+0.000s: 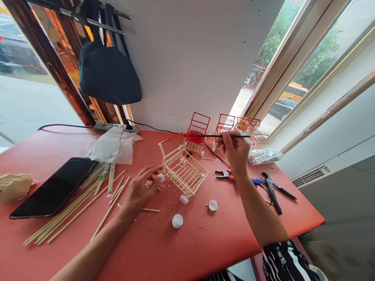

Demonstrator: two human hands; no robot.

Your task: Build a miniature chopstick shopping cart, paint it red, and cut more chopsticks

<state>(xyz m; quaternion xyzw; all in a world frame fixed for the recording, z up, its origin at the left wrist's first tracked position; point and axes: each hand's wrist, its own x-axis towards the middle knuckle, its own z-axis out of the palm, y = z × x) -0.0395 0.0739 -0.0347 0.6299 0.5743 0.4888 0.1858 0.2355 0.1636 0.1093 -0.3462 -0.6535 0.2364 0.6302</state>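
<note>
A small cart (186, 171) built of pale wooden sticks, with white bottle caps as wheels, sits in the middle of the red table. My left hand (142, 187) grips its near left end, fingers and thumb at the corner by a cap wheel (161, 178). In my right hand (236, 150) is a thin dark paintbrush (213, 136), held level. Its red tip meets the cart's raised handle, whose top bar (172, 138) is red while the rest is bare wood. Just behind stands another cart (199, 121) with a red frame and a round red surface in it.
More red-framed carts (225, 121) stand by the window. Pliers (224, 174) and black-handled cutters (274, 191) lie at right. Loose caps (177, 221) and wood bits are in front. Left are sticks (70, 207), a black phone (55, 189) and white tissue (113, 145).
</note>
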